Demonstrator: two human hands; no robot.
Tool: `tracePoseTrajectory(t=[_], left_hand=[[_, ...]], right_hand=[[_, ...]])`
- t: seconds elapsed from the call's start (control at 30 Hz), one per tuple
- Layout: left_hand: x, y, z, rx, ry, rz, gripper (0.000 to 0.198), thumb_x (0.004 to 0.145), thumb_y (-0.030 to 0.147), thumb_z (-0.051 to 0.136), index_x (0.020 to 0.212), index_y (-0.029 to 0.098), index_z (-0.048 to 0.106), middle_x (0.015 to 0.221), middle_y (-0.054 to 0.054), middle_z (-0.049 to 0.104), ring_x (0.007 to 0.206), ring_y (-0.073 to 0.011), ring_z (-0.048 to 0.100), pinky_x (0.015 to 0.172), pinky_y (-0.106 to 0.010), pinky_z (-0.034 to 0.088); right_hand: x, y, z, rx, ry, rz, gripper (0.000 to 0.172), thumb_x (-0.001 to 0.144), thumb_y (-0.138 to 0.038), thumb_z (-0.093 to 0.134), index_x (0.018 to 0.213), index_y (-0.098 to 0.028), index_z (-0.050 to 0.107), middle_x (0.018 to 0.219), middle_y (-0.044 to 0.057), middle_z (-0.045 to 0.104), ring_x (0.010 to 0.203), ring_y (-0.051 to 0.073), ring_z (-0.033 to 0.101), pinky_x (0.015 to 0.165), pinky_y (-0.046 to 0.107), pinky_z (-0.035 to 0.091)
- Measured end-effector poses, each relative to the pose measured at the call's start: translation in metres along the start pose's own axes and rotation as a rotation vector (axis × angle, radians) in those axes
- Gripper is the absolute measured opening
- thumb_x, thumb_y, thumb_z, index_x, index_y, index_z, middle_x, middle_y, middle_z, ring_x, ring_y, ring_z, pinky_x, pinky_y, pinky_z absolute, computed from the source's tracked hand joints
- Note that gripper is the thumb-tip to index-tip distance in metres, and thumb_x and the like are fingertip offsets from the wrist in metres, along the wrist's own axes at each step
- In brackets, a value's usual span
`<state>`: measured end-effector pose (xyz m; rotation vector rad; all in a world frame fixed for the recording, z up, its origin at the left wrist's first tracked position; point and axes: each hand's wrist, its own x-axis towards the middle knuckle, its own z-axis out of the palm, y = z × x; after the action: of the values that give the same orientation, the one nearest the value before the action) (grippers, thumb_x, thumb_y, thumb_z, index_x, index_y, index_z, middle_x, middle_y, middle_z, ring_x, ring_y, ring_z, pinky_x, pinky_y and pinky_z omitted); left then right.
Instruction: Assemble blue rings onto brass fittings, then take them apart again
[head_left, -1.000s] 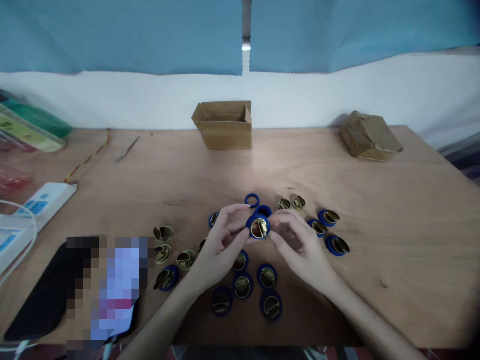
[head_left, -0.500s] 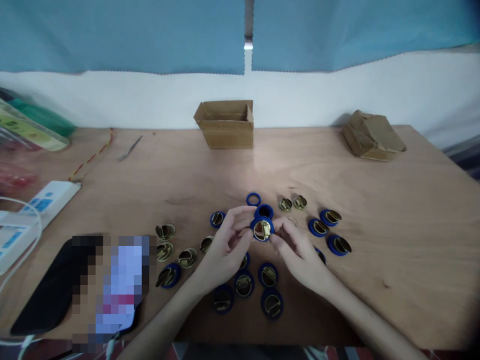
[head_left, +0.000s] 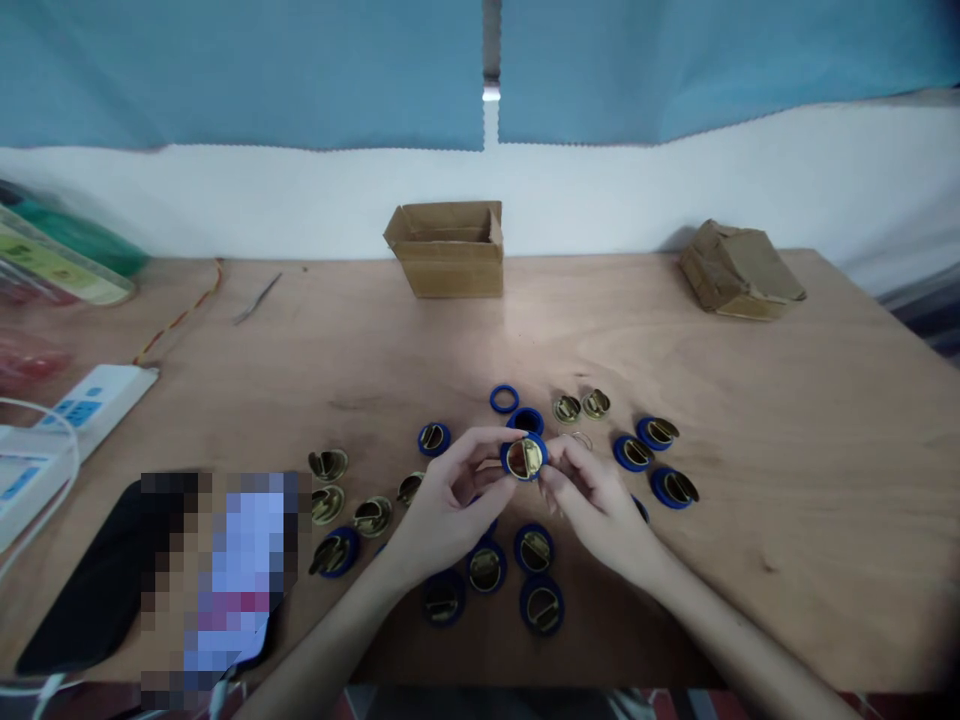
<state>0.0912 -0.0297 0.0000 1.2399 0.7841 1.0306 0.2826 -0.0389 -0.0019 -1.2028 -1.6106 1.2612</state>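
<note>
Between my two hands is a round blue-rimmed piece with a gold metal clip (head_left: 525, 457), raised over the table. My left hand (head_left: 461, 495) pinches its left edge, and the fingers of my right hand (head_left: 592, 495) close on its right edge. Just behind it lie a dark-centred blue round piece (head_left: 525, 421) and a plain blue ring (head_left: 504, 399). Gold clip pieces without blue rims (head_left: 567, 407) sit beyond my right hand, near a thin ring (head_left: 579, 440). Several blue-rimmed clip pieces (head_left: 487, 567) lie below and around my hands, some partly covered by them.
An open cardboard box (head_left: 454, 270) stands at the back, a crumpled one (head_left: 742, 270) at the back right. At left are a white power strip (head_left: 97, 405), a black phone (head_left: 90, 580), a second phone with a blurred screen (head_left: 240, 570) and tweezers (head_left: 257, 299).
The held clip piece has turned slightly, and my left fingers have shifted around its edge. The whole view has moved a little; the pieces on the table appear unmoved.
</note>
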Motion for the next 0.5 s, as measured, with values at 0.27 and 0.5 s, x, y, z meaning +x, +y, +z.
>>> tracePoseTrajectory(t=[0.27,0.5], left_hand=[[0.0002,-0.0007,-0.003,0.007,-0.026,-0.055,0.039,0.093,0.009,0.061,0.13,0.022,0.061,0.125,-0.009,0.074,0.11,-0.0167,0.072,0.093,-0.026,0.057],[0.0025,0.0,-0.0004,0.036,0.033,-0.102,0.028,0.097,0.02,0.059,0.125,0.019,0.065,0.121,-0.01,0.076,0.11,-0.0196,0.073,0.096,-0.031,0.058]], right_hand=[[0.0031,0.0015,-0.0009,-0.091,0.031,0.003,0.036,0.106,-0.037,0.041,0.073,-0.022,0.048,0.066,-0.003,0.049,0.06,0.013,0.047,0.058,0.026,0.036],[0.0055,0.0013,-0.0012,-0.197,0.1,-0.072,0.038,0.105,-0.034,0.041,0.069,-0.022,0.047,0.061,-0.004,0.045,0.056,0.013,0.044,0.053,0.026,0.032]])
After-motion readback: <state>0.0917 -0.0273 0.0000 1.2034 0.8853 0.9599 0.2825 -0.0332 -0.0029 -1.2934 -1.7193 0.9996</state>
